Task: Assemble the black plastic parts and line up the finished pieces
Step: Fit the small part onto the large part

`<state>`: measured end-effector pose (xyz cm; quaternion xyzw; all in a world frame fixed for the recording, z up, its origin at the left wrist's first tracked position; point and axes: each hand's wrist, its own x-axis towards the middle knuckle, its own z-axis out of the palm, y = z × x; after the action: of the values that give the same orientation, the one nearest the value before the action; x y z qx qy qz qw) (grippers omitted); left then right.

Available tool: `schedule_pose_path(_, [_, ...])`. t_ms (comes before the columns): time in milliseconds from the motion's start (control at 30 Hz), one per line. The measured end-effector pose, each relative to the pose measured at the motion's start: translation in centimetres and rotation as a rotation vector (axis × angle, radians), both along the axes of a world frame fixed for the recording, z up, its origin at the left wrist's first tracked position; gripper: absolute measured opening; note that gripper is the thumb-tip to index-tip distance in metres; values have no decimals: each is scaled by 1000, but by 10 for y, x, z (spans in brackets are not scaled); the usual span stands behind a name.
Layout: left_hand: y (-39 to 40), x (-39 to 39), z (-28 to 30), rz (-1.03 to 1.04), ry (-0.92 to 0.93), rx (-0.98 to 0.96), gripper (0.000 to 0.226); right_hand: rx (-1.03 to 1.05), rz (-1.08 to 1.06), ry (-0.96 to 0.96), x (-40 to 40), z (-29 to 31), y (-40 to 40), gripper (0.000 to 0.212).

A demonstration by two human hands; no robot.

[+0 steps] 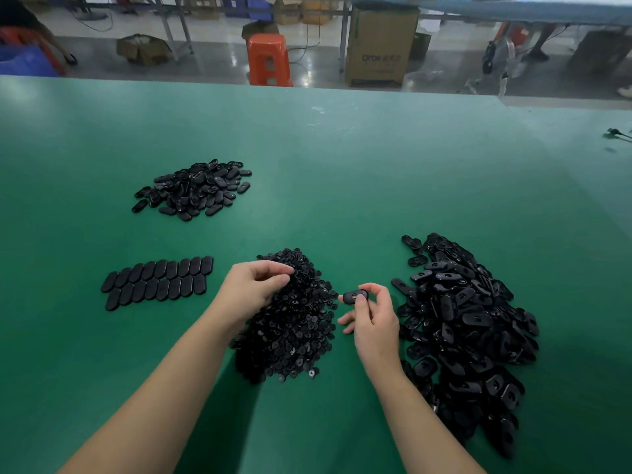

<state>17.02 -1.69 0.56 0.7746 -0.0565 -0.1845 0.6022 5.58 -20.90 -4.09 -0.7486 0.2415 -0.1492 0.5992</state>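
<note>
1. Shell (354, 296), black and oval, pinched between thumb and fingertips of the right hand (374, 319), raised just above the green table (342, 159); other fingers loosely curled below.
2. Left hand (254, 285), just across from the right, fingers bent down into the top of the pile of small inserts (290, 319); fingertips closed together as if picking one, though whether a piece is actually caught cannot be told.
3. Judged step: fetching an insert to press into the held shell, so this piece not yet assembled.
4. Done so far: two neat rows of finished pieces (159, 282) laid side by side, well out beyond the left hand.
5. Left to do: most of it, judging by the big heap of loose shells (461, 330) just outside the right hand.
6. Farther off, past the rows, a smaller heap of oval parts (195, 189); finished or raw, not possible to tell.
</note>
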Motion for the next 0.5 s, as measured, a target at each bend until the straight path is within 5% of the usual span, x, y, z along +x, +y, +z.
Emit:
schedule_pose_path(233, [-40, -21, 5, 10, 292, -316, 8, 31, -21, -25, 0, 2, 1, 32])
schedule_pose_path(500, [-72, -31, 5, 35, 419, -351, 6, 36, -48, -32, 1, -1, 0, 24])
